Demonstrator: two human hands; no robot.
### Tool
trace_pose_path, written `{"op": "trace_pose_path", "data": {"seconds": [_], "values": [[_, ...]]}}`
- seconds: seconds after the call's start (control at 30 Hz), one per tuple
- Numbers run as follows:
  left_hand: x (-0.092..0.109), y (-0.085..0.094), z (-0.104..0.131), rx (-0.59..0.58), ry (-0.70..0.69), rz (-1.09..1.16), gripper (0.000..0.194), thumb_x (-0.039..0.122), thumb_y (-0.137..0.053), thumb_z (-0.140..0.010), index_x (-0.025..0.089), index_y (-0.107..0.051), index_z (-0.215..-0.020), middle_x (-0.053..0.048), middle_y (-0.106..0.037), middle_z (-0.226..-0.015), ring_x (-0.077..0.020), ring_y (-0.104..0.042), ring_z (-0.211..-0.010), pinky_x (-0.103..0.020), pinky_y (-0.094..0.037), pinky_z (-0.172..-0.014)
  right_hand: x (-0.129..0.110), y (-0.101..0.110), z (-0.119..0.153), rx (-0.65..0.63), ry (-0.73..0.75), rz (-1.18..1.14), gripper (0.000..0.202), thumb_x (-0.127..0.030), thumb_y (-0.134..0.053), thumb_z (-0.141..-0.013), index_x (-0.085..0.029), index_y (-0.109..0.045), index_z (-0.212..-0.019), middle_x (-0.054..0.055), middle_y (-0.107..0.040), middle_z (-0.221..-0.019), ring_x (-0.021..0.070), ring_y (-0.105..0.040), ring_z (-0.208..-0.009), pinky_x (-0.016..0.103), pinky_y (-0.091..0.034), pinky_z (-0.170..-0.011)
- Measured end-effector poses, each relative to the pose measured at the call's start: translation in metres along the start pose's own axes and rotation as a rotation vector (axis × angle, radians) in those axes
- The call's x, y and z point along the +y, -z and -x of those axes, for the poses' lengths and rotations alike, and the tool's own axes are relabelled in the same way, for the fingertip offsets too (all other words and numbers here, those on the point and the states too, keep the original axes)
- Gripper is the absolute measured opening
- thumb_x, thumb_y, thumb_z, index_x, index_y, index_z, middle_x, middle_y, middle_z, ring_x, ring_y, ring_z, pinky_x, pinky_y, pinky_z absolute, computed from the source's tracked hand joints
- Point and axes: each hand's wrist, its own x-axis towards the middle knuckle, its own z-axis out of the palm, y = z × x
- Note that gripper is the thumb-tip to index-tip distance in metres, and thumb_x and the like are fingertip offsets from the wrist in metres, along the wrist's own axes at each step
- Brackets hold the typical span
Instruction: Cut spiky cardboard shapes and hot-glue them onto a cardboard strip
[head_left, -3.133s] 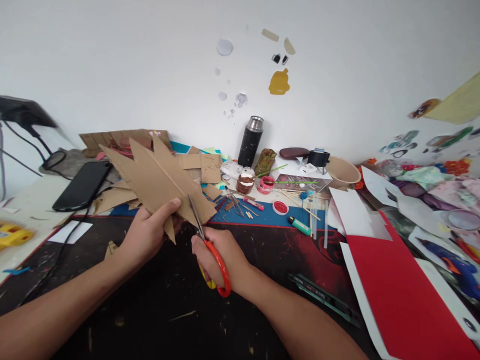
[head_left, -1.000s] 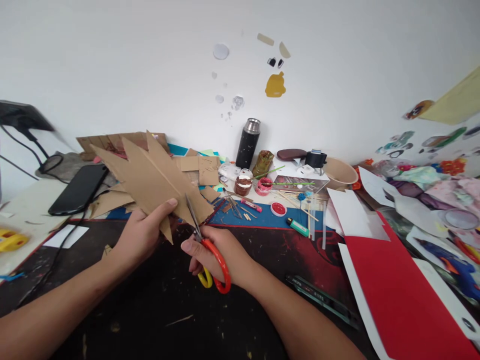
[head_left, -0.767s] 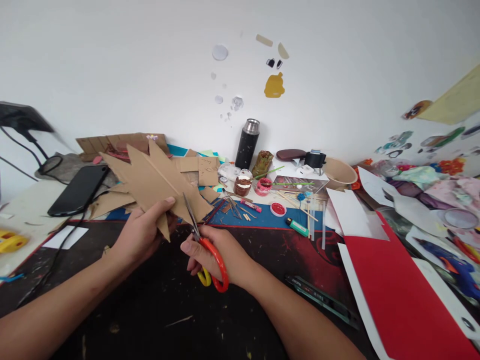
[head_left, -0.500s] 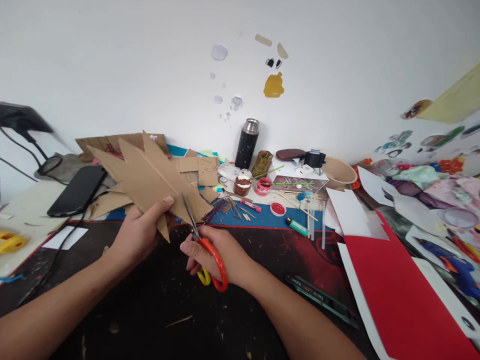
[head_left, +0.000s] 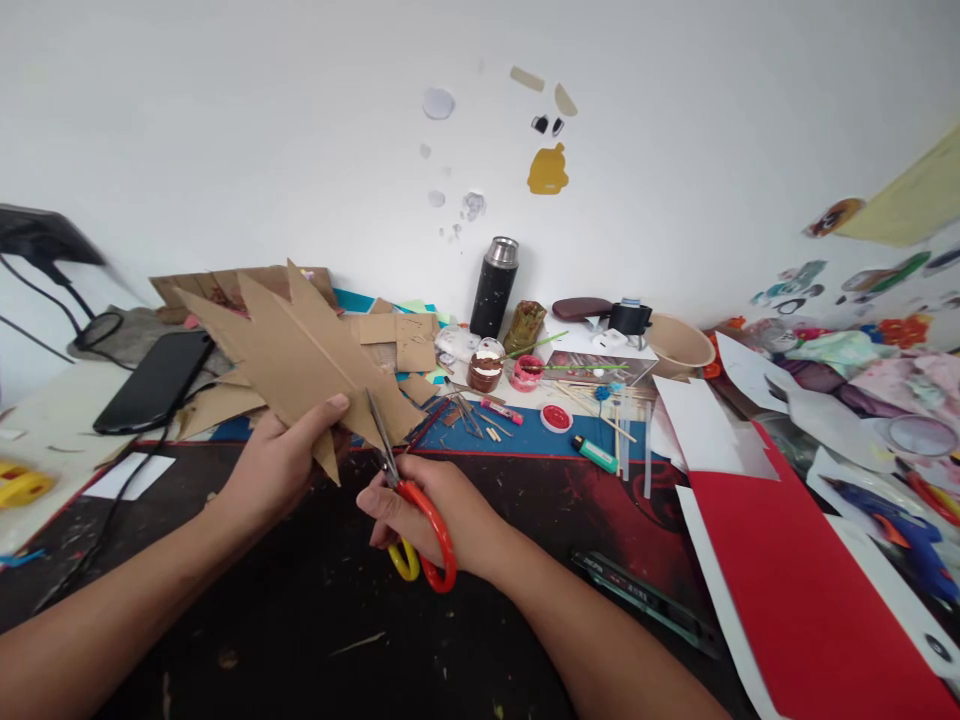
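My left hand (head_left: pixel 289 460) grips the lower edge of a brown cardboard piece (head_left: pixel 307 350) with jagged, pointed ends, thumb on top and fingers hidden beneath. My right hand (head_left: pixel 435 510) is closed round the handles of a pair of scissors (head_left: pixel 436 535), one loop red and the other yellow. The metal blades point up and away from me, with one blade lying over the cardboard near its lower right end. The cardboard is held above the dark mat, tilted up toward the wall.
Behind stand a black thermos (head_left: pixel 495 290), small paint pots (head_left: pixel 527 372) and cardboard scraps (head_left: pixel 397 335). A phone (head_left: pixel 154 382) lies left. On the right are a green glue tube (head_left: pixel 595 453), a dark cutter-like tool (head_left: pixel 645 600) and a red sheet (head_left: pixel 810 590). The dark mat (head_left: pixel 315 620) spreads below my hands.
The scissors' handle loops have spread slightly apart, the yellow one moving left and down. The cardboard and my left hand have stayed almost in place.
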Motion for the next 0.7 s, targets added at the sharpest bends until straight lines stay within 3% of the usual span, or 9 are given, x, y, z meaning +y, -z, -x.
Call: {"op": "trace_pose_path", "data": {"seconds": [0.3,0.7], "values": [[0.005,-0.003,-0.006,0.063,-0.045,0.047,0.042,0.045,-0.098,-0.056,0.024,-0.066,-0.072,0.006,-0.058,-0.054,-0.0128,-0.049,-0.042,-0.026,-0.04,-0.04,0.004,-0.001,-0.004,-0.02,-0.015,-0.068,0.062,-0.08,-0.09,-0.095,-0.023,-0.07,-0.11,-0.003,-0.076,-0.08,0.0189,-0.077,-0.071,0.03,-0.064,-0.074],[0.004,0.0,-0.012,0.064,-0.088,-0.005,0.044,0.052,-0.096,-0.057,0.025,-0.064,-0.069,0.005,-0.056,-0.054,-0.0134,-0.048,-0.044,-0.027,-0.04,-0.042,-0.001,-0.002,0.0,-0.03,-0.014,-0.038,0.059,-0.079,-0.087,-0.097,-0.023,-0.071,-0.106,-0.002,-0.076,-0.079,0.0193,-0.077,-0.072,0.03,-0.063,-0.075]]}}
